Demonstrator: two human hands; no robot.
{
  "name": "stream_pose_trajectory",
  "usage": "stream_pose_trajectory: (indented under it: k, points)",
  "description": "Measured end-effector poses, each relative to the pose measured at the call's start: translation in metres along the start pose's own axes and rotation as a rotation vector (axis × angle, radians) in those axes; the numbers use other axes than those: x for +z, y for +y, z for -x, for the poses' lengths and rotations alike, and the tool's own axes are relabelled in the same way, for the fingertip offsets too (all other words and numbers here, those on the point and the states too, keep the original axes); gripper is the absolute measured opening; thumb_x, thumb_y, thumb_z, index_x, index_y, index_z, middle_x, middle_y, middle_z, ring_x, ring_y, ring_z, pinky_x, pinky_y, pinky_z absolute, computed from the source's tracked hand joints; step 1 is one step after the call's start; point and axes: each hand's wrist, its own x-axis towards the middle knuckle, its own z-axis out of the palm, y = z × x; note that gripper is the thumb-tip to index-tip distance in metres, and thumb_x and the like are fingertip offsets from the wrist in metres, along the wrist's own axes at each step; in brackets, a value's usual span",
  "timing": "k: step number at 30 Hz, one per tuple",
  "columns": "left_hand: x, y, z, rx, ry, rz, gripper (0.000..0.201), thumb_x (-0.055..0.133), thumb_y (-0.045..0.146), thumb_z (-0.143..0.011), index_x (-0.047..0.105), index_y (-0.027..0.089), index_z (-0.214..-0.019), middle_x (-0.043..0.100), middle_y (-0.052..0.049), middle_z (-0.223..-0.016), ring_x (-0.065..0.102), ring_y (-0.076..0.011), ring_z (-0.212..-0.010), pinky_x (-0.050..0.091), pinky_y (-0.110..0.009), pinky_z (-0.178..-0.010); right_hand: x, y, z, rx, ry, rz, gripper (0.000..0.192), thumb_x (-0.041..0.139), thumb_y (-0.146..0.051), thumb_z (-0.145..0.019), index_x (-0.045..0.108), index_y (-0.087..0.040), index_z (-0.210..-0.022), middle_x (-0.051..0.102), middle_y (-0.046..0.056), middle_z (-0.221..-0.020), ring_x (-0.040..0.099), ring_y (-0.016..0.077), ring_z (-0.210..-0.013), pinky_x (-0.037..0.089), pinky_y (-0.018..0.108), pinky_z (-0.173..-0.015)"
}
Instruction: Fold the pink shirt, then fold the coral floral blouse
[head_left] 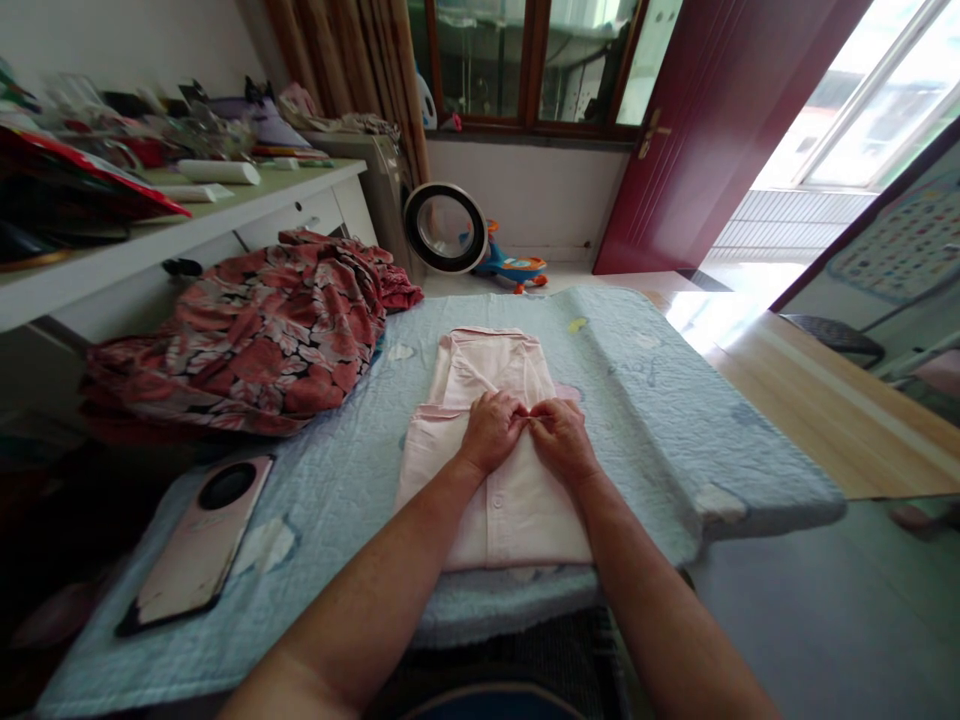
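A pale pink button-up shirt (465, 470) lies folded on a light blue quilted cover (637, 420), its button strip facing up. A narrower folded part of it reaches toward the far side. My left hand (493, 430) and my right hand (561, 436) meet over the middle of the shirt, fingertips almost touching. Both pinch the edge of the shirt's fabric between thumb and fingers. One button shows below my hands. What exactly lies between the fingertips is partly hidden by the fingers.
A phone (202, 540) rests on the cover at the left. Behind it is a heap of red floral cloth (262, 330). A cluttered white counter (315, 185) stands at the left. Beyond the cover are an open round washer door (446, 228), a toy car (514, 265) and a red door (697, 130).
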Motion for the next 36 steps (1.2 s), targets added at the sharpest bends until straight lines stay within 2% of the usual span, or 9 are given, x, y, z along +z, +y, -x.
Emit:
stream_pose_trajectory:
  k: [11, 19, 23, 29, 33, 36]
  points:
    - [-0.001, 0.002, 0.001, 0.007, -0.059, -0.07, 0.009, 0.061, 0.029, -0.09, 0.064, 0.022, -0.085, 0.067, -0.005, -0.097, 0.055, -0.0236, -0.099, 0.036, -0.041, -0.094, -0.007, 0.007, -0.001, 0.085, -0.071, 0.105, 0.009, 0.064, -0.02, -0.078, 0.072, -0.024, -0.078, 0.067, 0.003, -0.09, 0.053, 0.0226, -0.097, 0.033, 0.039, -0.095]
    - [0.001, 0.002, 0.002, 0.015, -0.077, -0.089, 0.005, 0.062, 0.026, -0.089, 0.064, 0.022, -0.086, 0.067, -0.004, -0.096, 0.055, -0.0229, -0.098, 0.034, -0.041, -0.095, -0.012, 0.012, -0.001, 0.159, -0.065, 0.162, 0.019, 0.057, -0.012, -0.071, 0.072, -0.023, -0.076, 0.066, 0.004, -0.089, 0.051, 0.0227, -0.096, 0.034, 0.037, -0.089]
    - [0.0, 0.003, 0.002, 0.01, -0.086, -0.112, 0.007, 0.061, 0.026, -0.089, 0.063, 0.021, -0.086, 0.068, -0.005, -0.097, 0.055, -0.0233, -0.098, 0.034, -0.04, -0.094, -0.015, 0.016, -0.002, 0.191, -0.062, 0.188, 0.016, 0.056, -0.011, -0.07, 0.069, -0.021, -0.07, 0.065, 0.004, -0.087, 0.05, 0.0221, -0.093, 0.033, 0.036, -0.086]
    - [-0.001, 0.004, 0.001, 0.018, -0.108, -0.14, 0.011, 0.056, 0.029, -0.092, 0.063, 0.022, -0.088, 0.068, -0.006, -0.098, 0.056, -0.0239, -0.099, 0.034, -0.041, -0.094, -0.016, 0.014, 0.0, 0.119, -0.005, 0.149, 0.026, 0.056, -0.012, -0.068, 0.067, -0.022, -0.09, 0.065, 0.005, -0.099, 0.05, 0.0241, -0.098, 0.033, 0.037, -0.089]
    - [-0.002, 0.005, 0.001, 0.027, -0.093, -0.139, 0.012, 0.054, 0.028, -0.092, 0.063, 0.022, -0.087, 0.068, -0.006, -0.097, 0.056, -0.0241, -0.098, 0.034, -0.042, -0.095, -0.014, 0.007, 0.001, 0.042, -0.055, 0.126, 0.013, 0.06, -0.016, -0.071, 0.064, -0.023, -0.08, 0.065, 0.004, -0.091, 0.051, 0.0236, -0.098, 0.031, 0.038, -0.096]
    - [-0.001, 0.005, 0.002, 0.029, -0.086, -0.136, 0.013, 0.053, 0.029, -0.093, 0.063, 0.022, -0.087, 0.069, -0.006, -0.097, 0.056, -0.0239, -0.098, 0.034, -0.042, -0.095, -0.014, 0.005, 0.001, 0.039, -0.085, 0.116, 0.008, 0.06, -0.017, -0.074, 0.064, -0.023, -0.078, 0.067, 0.003, -0.088, 0.052, 0.0226, -0.096, 0.029, 0.039, -0.098]
